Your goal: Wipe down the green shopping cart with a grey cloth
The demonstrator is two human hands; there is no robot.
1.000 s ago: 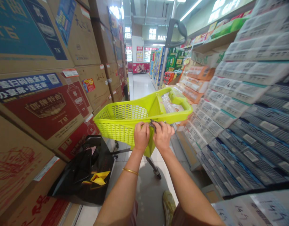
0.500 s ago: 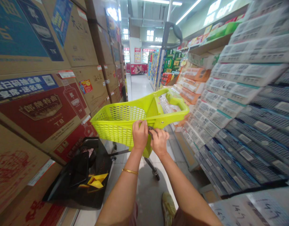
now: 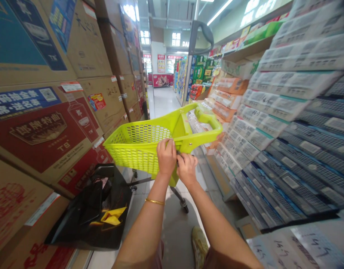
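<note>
A lime-green shopping cart [image 3: 138,155] with perforated sides stands side-on before me, its handle at the right. Against its near side, below the rim, my left hand [image 3: 166,158] is closed with bent fingers. Close beside it and slightly lower, my right hand [image 3: 186,168] is closed too, fingers curled inward. A small dark thing shows in the gap between the two hands; the fingers cover most of it, so I cannot tell its kind. A gold bracelet [image 3: 154,201] circles my left wrist.
A black bag [image 3: 85,228] with yellow pieces sits at the lower left, beside stacked cartons [image 3: 48,130]. Stacked packs [image 3: 289,172] line the right side. A grey handle [image 3: 200,37] on a pole rises behind the cart. The aisle floor [image 3: 163,101] runs ahead.
The view has shifted slightly, so the cart and shelves appear a little further left. Both hands stay closed at the cart's side; the dark thing between them shows less now.
</note>
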